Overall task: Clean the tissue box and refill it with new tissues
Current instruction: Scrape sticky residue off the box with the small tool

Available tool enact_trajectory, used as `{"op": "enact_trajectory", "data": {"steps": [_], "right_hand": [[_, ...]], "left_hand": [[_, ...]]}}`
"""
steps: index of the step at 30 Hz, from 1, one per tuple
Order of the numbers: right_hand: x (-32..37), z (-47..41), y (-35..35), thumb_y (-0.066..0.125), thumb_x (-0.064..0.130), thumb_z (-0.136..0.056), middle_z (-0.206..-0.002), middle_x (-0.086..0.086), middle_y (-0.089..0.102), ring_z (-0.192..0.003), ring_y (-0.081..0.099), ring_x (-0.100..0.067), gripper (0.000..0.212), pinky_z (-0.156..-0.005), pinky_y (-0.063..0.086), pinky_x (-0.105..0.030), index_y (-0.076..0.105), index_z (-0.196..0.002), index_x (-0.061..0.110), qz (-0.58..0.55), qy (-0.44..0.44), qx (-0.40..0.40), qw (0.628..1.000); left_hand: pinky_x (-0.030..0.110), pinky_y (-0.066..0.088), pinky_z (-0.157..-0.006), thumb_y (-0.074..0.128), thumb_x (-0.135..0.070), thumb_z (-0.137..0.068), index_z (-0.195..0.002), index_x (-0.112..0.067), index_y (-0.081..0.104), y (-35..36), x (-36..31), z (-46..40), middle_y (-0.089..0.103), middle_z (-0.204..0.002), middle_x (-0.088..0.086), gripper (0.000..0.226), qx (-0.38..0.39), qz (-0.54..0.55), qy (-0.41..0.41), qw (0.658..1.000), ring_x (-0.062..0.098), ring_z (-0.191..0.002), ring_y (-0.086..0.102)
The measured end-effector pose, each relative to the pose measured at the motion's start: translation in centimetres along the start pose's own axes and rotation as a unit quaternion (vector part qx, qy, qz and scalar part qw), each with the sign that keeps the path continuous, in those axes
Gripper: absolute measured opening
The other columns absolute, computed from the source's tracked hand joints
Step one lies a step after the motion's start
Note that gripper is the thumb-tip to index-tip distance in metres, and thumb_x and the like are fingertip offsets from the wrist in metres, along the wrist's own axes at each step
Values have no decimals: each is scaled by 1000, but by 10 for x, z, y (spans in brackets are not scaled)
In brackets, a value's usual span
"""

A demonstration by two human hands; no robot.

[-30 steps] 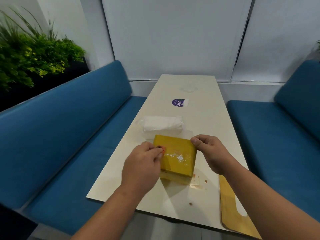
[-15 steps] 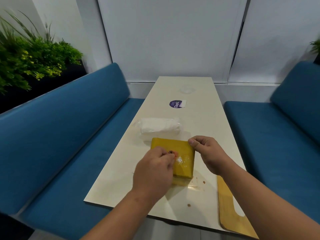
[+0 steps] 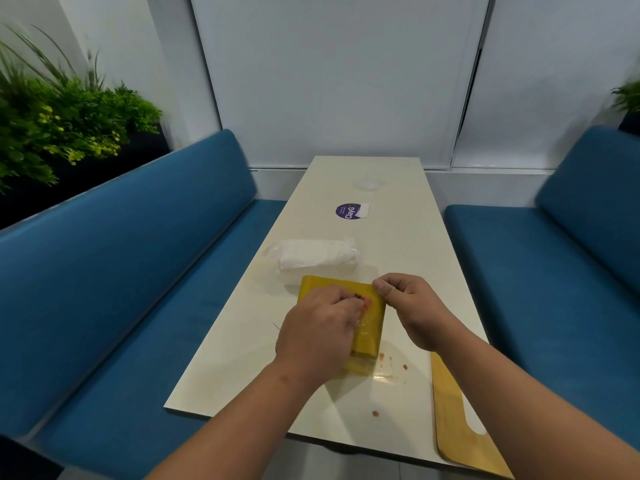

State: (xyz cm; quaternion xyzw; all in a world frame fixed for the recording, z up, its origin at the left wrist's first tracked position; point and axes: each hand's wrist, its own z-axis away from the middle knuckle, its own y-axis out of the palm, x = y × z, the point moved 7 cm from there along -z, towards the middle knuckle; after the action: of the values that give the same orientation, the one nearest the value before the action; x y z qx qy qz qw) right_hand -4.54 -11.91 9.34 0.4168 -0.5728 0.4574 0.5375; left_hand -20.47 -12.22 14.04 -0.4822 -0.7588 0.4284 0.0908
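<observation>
A flat yellow tissue box (image 3: 372, 327) lies on the cream table (image 3: 401, 258) in front of me. My left hand (image 3: 318, 334) rests on top of the box and covers most of it, its fingertips pinching a small orange-pink thing (image 3: 363, 303) against the lid. My right hand (image 3: 412, 306) pinches the box's far right corner with thumb and fingers. A clear-wrapped pack of white tissues (image 3: 317, 256) lies just beyond the box, close to it.
A wooden board with a cut-out (image 3: 457, 420) lies at the table's near right edge. Brown stains (image 3: 391, 367) dot the table beside the box. A purple sticker (image 3: 349, 211) sits farther up. Blue benches (image 3: 138, 271) flank the table, with plants (image 3: 62, 123) at the left.
My left hand has slid rightwards across the box top, from its left edge towards the right side. My right hand has stayed at the far right corner.
</observation>
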Motion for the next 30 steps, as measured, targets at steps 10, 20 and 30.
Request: {"op": "enact_trajectory", "data": {"steps": [10, 20, 30], "right_hand": [[0, -3, 0, 55, 22, -97, -85, -14, 58, -85, 54, -24, 28, -87, 48, -43, 66, -93, -4, -2, 6, 11, 1000], [0, -2, 2, 55, 25, -97, -92, -13, 63, -92, 58, -23, 28, -87, 47, -35, 69, -95, 1, 25, 6, 17, 1000], [0, 3, 0, 56, 27, -97, -87, -10, 59, -86, 55, -18, 27, -83, 46, -33, 69, -91, 4, 32, -5, 9, 999]], "left_hand": [[23, 45, -67, 57, -23, -91, -104, -32, 74, 4, -7, 9, 65, -102, -18, 23, 149, 27, 157, 976, 12, -83, 46], [21, 49, -80, 67, -31, -89, -91, -45, 73, -38, 32, -1, 65, -94, -20, 15, 166, 203, -85, 961, 2, -91, 59], [30, 50, -71, 47, -34, -99, -122, -21, 66, -16, 36, 3, 54, -114, -7, 33, 12, -41, -196, 980, 14, -91, 54]]}}
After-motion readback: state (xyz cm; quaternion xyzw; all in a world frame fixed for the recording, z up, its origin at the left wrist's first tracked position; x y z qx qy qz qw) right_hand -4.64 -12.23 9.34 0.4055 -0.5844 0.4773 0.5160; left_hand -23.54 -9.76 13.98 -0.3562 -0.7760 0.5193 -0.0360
